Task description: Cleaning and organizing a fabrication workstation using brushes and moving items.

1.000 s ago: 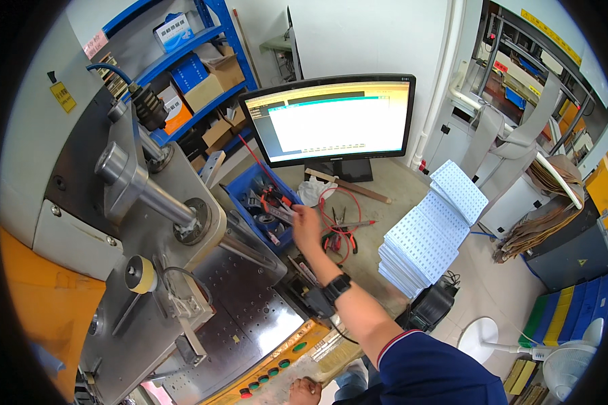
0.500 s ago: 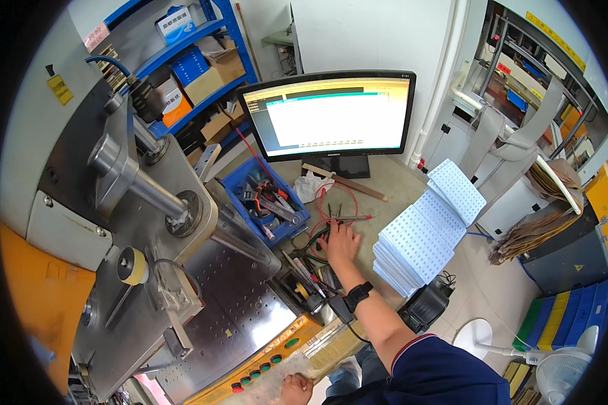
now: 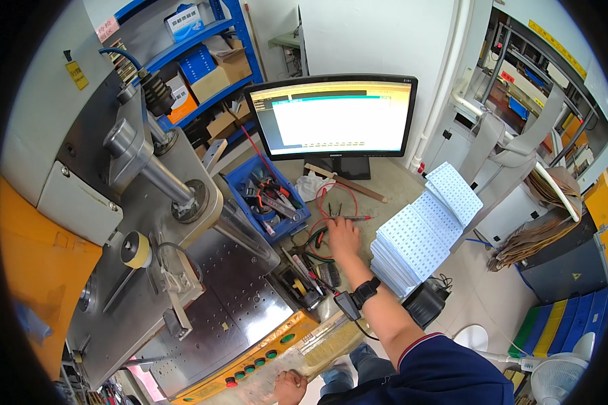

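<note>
My right hand (image 3: 345,237) reaches over the bench with its fingers curled down and bunched. A dark two-pronged tool, plier-like, (image 3: 334,209) juts out just past the fingertips. What lies under the fingers is hidden. Beside them a slim tool with a red end (image 3: 355,218) lies across the bench, and a thin red cable (image 3: 321,197) loops around the spot. Green-and-red handles (image 3: 315,237) show to the left of the hand. My left hand (image 3: 290,388) rests at the bench's front edge, fingers curled in, with nothing visible in it.
A blue bin (image 3: 244,210) of hand tools stands left of my right hand. A monitor (image 3: 334,118) is behind; a stack of printed sheets (image 3: 412,236) sits to the right. The press (image 3: 152,182) with its perforated plate (image 3: 213,304) and button panel (image 3: 260,361) fills the left.
The view has shifted slightly. My right hand has moved slightly up, and its fingers are more bunched over the tools. My left hand remains at the front edge.
</note>
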### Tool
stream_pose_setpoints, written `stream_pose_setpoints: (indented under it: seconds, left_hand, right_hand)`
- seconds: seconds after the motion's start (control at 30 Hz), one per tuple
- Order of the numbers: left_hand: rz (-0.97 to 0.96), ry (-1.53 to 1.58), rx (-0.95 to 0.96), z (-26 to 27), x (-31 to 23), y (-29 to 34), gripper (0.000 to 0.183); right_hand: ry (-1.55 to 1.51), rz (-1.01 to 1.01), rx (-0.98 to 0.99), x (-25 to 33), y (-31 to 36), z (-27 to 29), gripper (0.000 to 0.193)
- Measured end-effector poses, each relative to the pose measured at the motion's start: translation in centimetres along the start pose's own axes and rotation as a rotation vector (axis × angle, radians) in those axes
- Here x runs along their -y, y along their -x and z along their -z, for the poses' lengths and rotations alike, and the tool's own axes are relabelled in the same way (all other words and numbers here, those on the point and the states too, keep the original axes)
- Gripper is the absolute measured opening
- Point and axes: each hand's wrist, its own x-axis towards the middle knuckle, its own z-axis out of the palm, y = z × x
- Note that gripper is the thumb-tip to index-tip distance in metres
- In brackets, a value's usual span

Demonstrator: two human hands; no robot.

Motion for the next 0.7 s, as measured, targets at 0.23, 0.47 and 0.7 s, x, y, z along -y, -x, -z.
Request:
stream_pose_setpoints:
  seconds: [0.23,0.47,0.7]
  left_hand:
    - [-0.003,0.014,-0.016,0.4,-1.1,-0.4,0.020]
    - [-0.028,0.015,-0.071,-0.1,-0.4,-0.5,0.019]
    - [0.050,-0.083,0.065,0.6,-0.2,-0.1,0.026]
  right_hand:
    - [0.129,0.139,0.033,0.0,-1.0,-1.0,0.017]
    - [-0.132,0.065,0.605,0.9,-1.2,4.3,0.027]
    - [-0.172,0.075,0.351,1.8,0.5,2.5,0.036]
